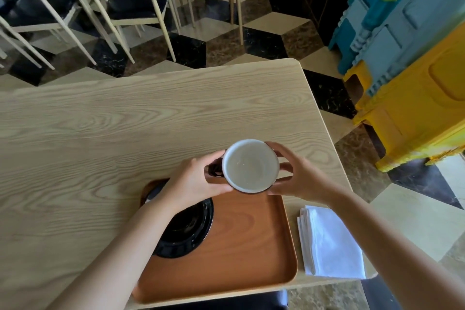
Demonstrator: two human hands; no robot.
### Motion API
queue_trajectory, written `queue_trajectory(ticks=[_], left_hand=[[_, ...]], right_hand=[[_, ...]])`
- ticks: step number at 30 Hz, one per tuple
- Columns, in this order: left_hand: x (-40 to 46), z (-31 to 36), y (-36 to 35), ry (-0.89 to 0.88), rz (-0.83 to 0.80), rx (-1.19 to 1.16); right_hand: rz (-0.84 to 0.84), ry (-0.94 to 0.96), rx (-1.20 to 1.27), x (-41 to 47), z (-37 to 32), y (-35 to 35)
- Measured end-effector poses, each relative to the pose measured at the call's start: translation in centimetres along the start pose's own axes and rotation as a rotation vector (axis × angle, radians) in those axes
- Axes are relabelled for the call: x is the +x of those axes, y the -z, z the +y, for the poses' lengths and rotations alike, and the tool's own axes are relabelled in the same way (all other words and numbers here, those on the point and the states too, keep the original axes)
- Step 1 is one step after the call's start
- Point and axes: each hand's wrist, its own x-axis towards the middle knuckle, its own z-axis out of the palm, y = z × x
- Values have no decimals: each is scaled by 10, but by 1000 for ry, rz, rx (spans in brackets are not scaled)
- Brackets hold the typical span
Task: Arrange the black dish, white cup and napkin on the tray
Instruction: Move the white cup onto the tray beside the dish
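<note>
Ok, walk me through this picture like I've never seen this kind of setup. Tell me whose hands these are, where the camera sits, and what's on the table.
There is no machine here. A person wears a camera on their head, so the single picture looks forward and down at their own two bare hands. The left hand and right hand together hold a white cup, seen from above, over the far edge of a brown wooden tray. A black dish already lies on the tray's left part, partly hidden by the left forearm. A folded white napkin lies on the light wooden table, just right of the tray. Chairs and stacked coloured plastic stools stand behind.
</note>
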Motion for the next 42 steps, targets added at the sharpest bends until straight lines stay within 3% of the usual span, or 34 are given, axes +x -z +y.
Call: queue_trajectory(ticks=[6, 25, 35, 37, 42], left_hand=[[-25, -9, -18, 1, 26, -15], [-19, -20, -37, 3, 62, 73], [-23, -14, -28, 83, -23, 41], [-28, -6, -23, 43, 32, 52], [-57, 46, -52, -314, 368, 397]], right_hand=[[-72, -55, 26, -9, 14, -14], [-77, -59, -10, 1, 22, -6], [36, -82, -72, -10, 21, -14], [91, -68, -160, -19, 15, -14], [327, 80, -649, -64, 2, -21]])
